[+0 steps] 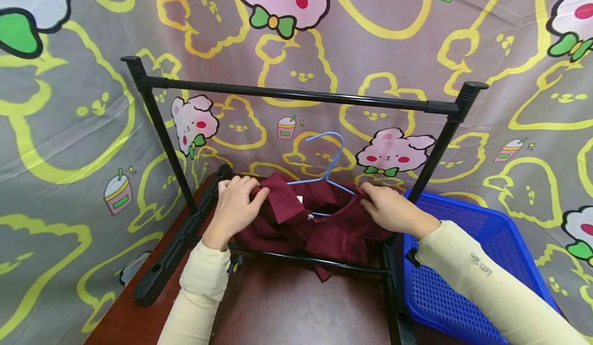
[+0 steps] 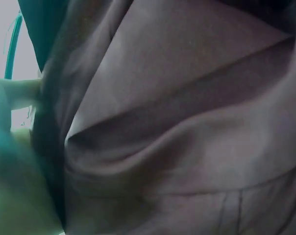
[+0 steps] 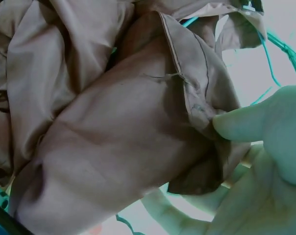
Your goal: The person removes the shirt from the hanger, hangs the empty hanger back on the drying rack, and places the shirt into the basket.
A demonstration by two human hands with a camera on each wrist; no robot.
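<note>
A dark red collared shirt (image 1: 343, 237) hangs bunched between both hands, low inside a black rack. Its collar (image 1: 282, 198) stands spread, with a small white tag showing inside the neck. A light blue hanger (image 1: 334, 162) sits in the neck opening, hook upward, below the rack's top bar. My left hand (image 1: 236, 203) pinches the shirt's left shoulder. At the other side my right hand (image 1: 389, 206) grips the cloth by the collar's right end, and in the right wrist view the thumb (image 3: 241, 122) presses on the fabric edge. Folded cloth (image 2: 177, 122) fills the left wrist view.
The black garment rack (image 1: 301, 94) stands on a dark red-brown table (image 1: 301, 304), with a thin lower bar crossing in front of the shirt. A blue plastic basket (image 1: 463, 283) is at the right, beside the rack's foot. Patterned curtain cloth (image 1: 222, 31) hangs behind.
</note>
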